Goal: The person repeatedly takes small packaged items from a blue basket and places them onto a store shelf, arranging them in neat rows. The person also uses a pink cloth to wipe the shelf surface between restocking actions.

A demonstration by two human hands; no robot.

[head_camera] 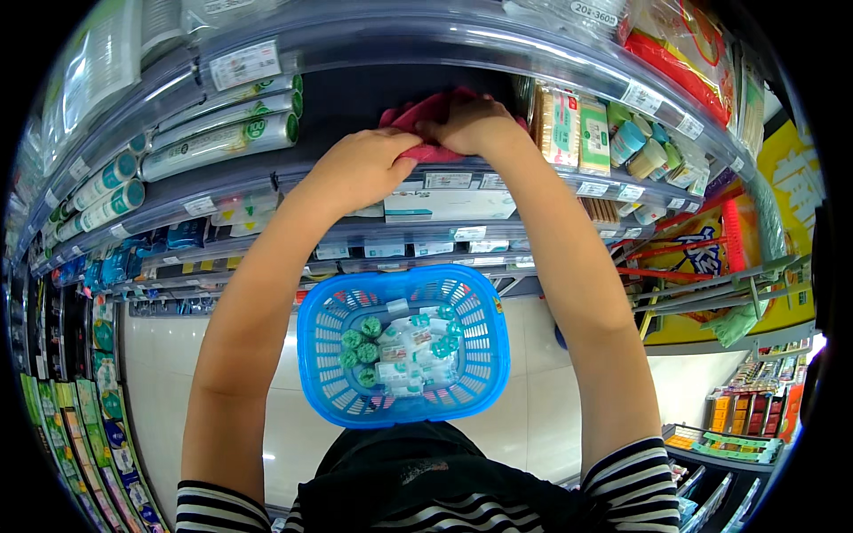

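Observation:
On a dark shelf, both of my hands are on a crumpled pinkish-red cloth (pixel 414 118). My right hand (pixel 472 125) grips the cloth from above, its fingertips partly hidden in the folds. Fingers of my left hand (pixel 366 168) hold the cloth's near left edge. Below my hands is a blue plastic shopping basket (pixel 305 353), in front of my dark apron (pixel 426 460). Inside it lie several rolls with green ends (pixel 366 352) and several clear-wrapped white packs (pixel 416 360).
Wrapped rolls (pixel 223 146) lie to the left on the same shelf. Boxed toothpicks (pixel 560 126) and small coloured tubs (pixel 630 140) stand right of the cloth. A shelf lip with price tags (pixel 446 180) runs beneath my wrists. Mop or broom handles (pixel 706 293) jut in at the right.

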